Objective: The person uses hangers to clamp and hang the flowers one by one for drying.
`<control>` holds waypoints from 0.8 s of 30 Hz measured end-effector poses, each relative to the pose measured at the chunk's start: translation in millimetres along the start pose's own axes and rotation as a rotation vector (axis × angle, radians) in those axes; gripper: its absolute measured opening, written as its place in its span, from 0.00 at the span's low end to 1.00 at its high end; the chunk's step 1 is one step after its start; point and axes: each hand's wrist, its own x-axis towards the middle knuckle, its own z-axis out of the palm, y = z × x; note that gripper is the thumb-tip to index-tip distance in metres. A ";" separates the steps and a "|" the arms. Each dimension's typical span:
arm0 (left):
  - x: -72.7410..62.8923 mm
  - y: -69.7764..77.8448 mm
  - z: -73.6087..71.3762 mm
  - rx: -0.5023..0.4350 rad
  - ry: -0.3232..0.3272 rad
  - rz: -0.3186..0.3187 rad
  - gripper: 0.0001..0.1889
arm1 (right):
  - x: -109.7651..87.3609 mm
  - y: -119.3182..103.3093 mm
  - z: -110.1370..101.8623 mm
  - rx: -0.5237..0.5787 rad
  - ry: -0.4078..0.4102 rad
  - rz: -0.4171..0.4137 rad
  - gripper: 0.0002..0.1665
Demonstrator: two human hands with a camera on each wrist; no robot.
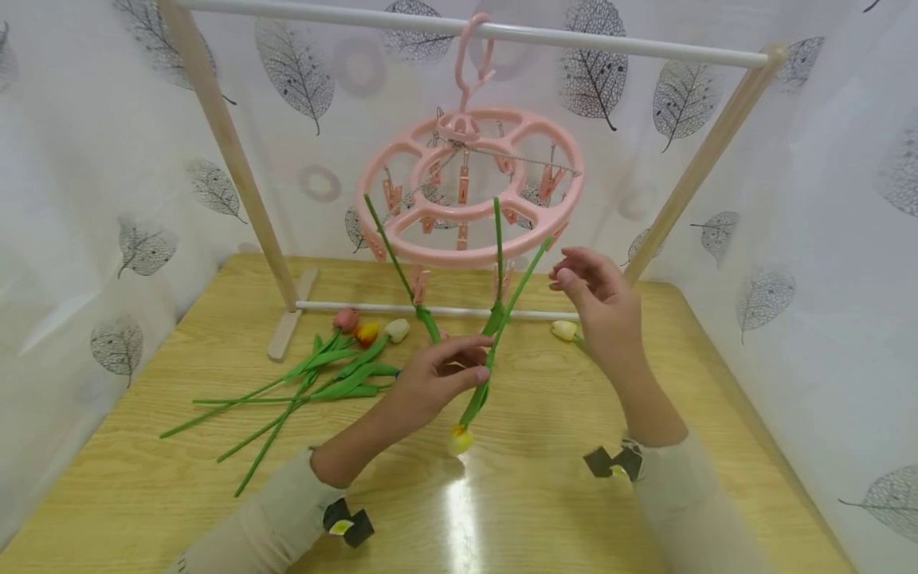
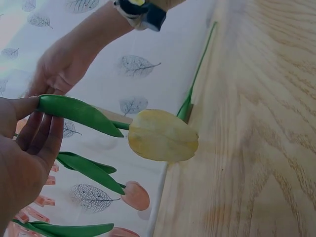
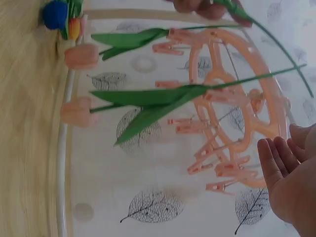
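Tulip [image 2: 163, 135], pale yellow, pinched head-down in left hand [image 1: 436, 375]; right hand [image 1: 608, 312] empty, fingers loosely bent, near pink clip hanger [image 1: 466, 213] bearing two pink tulips [image 3: 81, 56].

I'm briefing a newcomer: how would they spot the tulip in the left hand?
Find the pink hanger, then the left hand in front of it. The tulip it holds points bloom down; that yellow bloom sets it apart from the pink tulips clipped to the hanger.
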 end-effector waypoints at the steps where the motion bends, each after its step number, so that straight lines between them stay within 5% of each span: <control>1: -0.2 0.4 -0.2 0.002 0.001 -0.001 0.20 | 6.2 3.5 -3.9 -0.006 0.027 -0.003 0.17; 6: -1.2 2.9 -0.6 0.009 0.010 0.007 0.20 | 35.2 19.1 -18.6 -0.046 0.093 0.055 0.19; 12: -2.1 4.4 -0.5 -0.002 0.016 0.025 0.20 | 59.0 30.9 -23.8 -0.123 0.021 0.129 0.25; 24: -2.1 5.6 -1.1 0.002 0.017 0.050 0.20 | 64.7 34.5 -22.1 0.010 -0.031 0.145 0.11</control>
